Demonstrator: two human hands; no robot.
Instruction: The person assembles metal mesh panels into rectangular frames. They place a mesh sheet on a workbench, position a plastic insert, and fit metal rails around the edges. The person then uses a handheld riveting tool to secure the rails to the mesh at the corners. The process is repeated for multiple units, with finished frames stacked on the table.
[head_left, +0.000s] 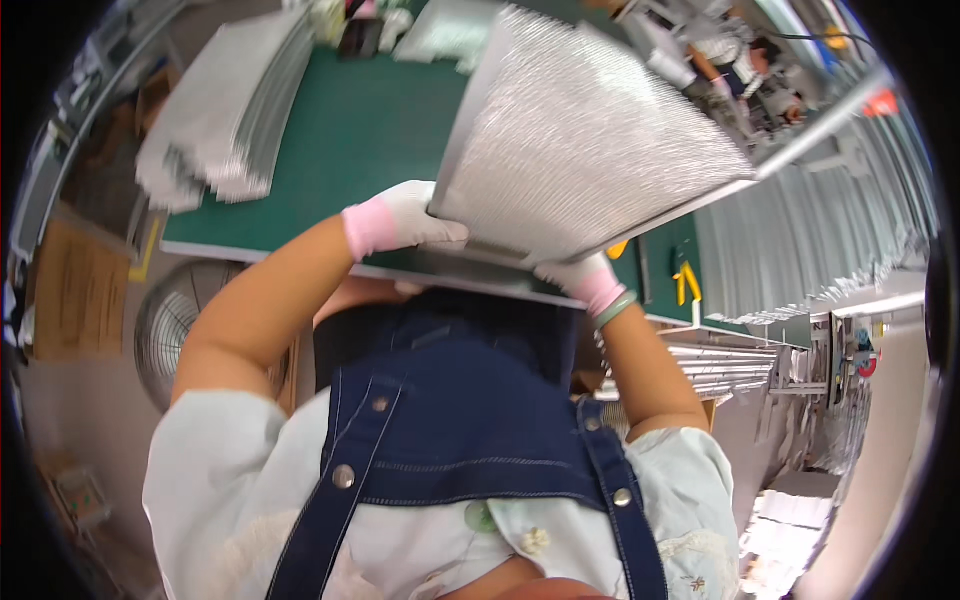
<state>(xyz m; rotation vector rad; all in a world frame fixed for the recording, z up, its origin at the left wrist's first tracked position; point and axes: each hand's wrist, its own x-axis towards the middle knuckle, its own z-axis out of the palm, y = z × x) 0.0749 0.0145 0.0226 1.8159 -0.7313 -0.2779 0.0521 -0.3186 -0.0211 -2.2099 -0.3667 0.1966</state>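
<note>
A green-topped workbench (340,150) filled the workshop view. Above its near edge a large stack of silvery finned metal sheets (580,140) was held tilted. At the bench's far left corner lay a second fanned pile of sheets (225,110). The gloved left hand (405,218) clasped the held stack's lower left corner; the gloved right hand (580,275) gripped beneath its lower edge, fingers mostly hidden.
</note>
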